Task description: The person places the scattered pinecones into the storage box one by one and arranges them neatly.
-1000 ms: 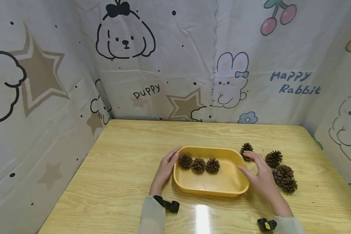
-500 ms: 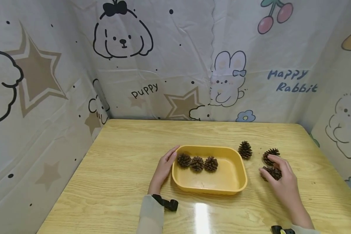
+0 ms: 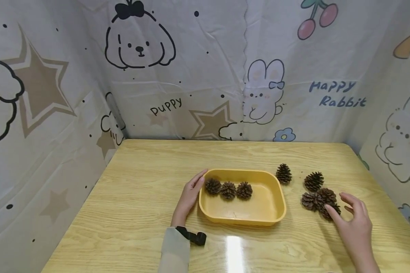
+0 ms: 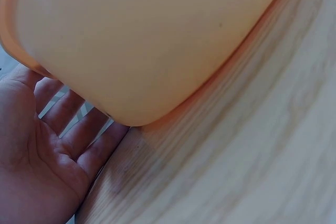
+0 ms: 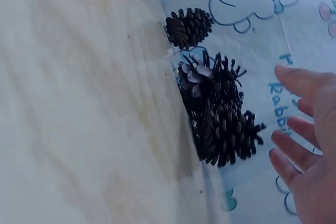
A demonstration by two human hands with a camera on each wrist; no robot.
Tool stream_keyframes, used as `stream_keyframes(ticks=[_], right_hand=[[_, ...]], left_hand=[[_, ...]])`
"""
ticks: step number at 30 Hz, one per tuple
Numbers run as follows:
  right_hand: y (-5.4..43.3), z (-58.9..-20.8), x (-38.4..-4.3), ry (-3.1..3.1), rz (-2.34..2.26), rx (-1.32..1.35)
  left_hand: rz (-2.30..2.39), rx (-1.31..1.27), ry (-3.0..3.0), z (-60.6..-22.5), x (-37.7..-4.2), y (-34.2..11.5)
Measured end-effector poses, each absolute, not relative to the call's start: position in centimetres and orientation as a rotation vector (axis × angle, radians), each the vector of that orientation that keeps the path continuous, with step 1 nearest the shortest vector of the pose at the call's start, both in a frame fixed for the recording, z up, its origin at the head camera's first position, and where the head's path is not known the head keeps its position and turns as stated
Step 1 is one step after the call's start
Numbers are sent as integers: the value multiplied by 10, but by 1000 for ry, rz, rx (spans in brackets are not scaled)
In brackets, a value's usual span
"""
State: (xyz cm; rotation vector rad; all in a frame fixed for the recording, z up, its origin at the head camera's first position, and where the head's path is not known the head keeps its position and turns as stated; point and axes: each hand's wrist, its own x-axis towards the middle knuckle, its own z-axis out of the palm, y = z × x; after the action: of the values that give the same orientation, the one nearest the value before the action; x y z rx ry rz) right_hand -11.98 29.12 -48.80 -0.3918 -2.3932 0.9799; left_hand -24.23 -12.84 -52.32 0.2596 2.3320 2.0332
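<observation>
Three brown pine cones (image 3: pixel 228 190) sit in a row along the back left inside a yellow plastic tray (image 3: pixel 276 217). My left hand (image 3: pixel 188 197) rests against the tray's left end, its fingers extended along the outer wall; the left wrist view shows the palm (image 4: pixel 52 166) beside that wall. To the right of the tray, several pine cones (image 3: pixel 309 201) lie bunched on the table. My right hand (image 3: pixel 357 220) is at the right side of this bunch, thumb and fingers spread apart, holding nothing. In the right wrist view, a gap shows between the hand (image 5: pixel 315 150) and the cones (image 5: pixel 226 135).
Behind the bunch lies a separate pine cone (image 3: pixel 313 181), and another cone (image 3: pixel 284 174) lies near the tray's back right corner. The wooden table (image 3: pixel 140 197) ends at a printed cloth backdrop (image 3: pixel 177 72), with cloth on both sides too.
My right hand has left the tray's right end, passed over the bunched pine cones and come to their right side. The left hand has stayed at the tray.
</observation>
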Motion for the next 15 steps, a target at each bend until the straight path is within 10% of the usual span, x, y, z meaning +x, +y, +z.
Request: stream_keyframes(ticks=[15], right_hand=[[310, -503, -115, -2580, 1054, -483]], left_hand=[[2038, 301, 2347, -520, -239, -129]])
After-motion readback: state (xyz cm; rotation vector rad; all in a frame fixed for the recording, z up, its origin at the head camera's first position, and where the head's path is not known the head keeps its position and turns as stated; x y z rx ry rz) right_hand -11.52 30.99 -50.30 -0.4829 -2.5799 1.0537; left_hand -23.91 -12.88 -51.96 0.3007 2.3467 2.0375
